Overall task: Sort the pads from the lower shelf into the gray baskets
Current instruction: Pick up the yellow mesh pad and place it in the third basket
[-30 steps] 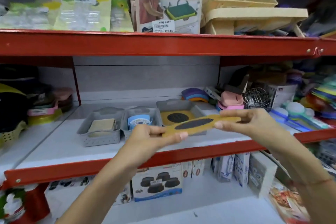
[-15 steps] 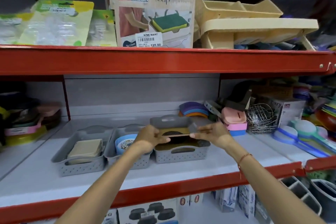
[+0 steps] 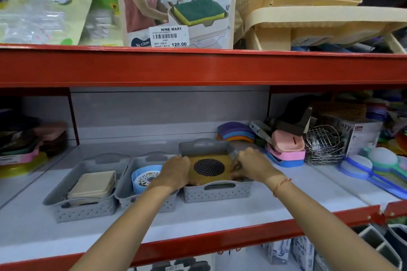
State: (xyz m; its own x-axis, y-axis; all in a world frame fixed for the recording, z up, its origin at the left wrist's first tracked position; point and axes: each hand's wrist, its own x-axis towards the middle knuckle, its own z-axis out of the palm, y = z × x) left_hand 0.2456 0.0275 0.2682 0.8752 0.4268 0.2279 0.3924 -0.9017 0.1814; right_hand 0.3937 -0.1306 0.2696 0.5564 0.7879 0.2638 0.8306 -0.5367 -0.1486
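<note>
Your left hand (image 3: 174, 171) and your right hand (image 3: 251, 166) both reach into the right gray basket (image 3: 217, 192), each gripping one side of the yellow pad (image 3: 209, 169). Your left hand pinches the pad's left edge, your right hand curls over its right edge, and a thin orange thread (image 3: 280, 186) circles your right wrist. The pad lies nearly flat inside the basket, low between its walls, with its dark perforated oval facing up; whether it already touches what lies beneath cannot be told.

Three gray baskets stand in a row on the white shelf (image 3: 220, 215), touching or nearly touching side by side. The left gray basket (image 3: 81, 207) holds a stack of beige square pads (image 3: 92, 185). The middle gray basket (image 3: 143, 201) holds a round blue pad (image 3: 145, 177) with a patterned face, partly hidden by your left wrist.

To the right of the baskets on the same shelf sit pink and blue soap dishes (image 3: 286, 149), a wire holder (image 3: 323, 144) and long-handled blue and green scrubbers (image 3: 374, 169). Behind the right basket lies a stack of purple and blue curved pieces (image 3: 235, 131).

On the red-edged shelf above (image 3: 198, 66) stands a soap dispenser box (image 3: 176, 6) with a price sticker, and beside it cream plastic trays (image 3: 308, 20).
</note>
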